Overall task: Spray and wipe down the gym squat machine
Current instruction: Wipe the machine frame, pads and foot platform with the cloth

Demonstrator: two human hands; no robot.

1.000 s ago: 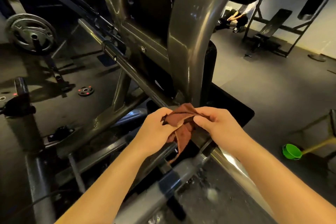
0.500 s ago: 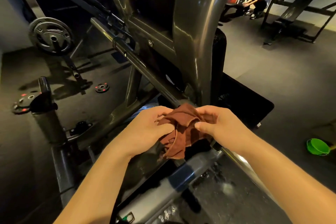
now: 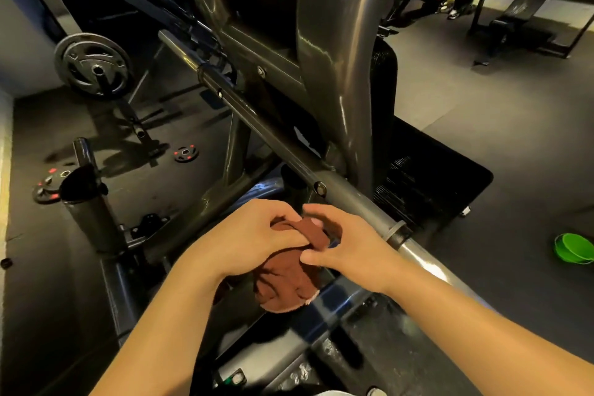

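Hands point(image 3: 254, 238) point(image 3: 350, 246) bunch soft, crumpled brown cloth point(image 3: 287, 280).

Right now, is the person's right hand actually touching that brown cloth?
Touching. The head view shows the right hand pinching the brown cloth between thumb and fingers, while the left hand grips it too.

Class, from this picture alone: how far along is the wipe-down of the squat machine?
Done: unclear; droplets on the lower frame hint at spraying. In hand: left hand and right hand bunch the brown cloth beside the long bar. Left: wiping that bar and the upright, apparently.
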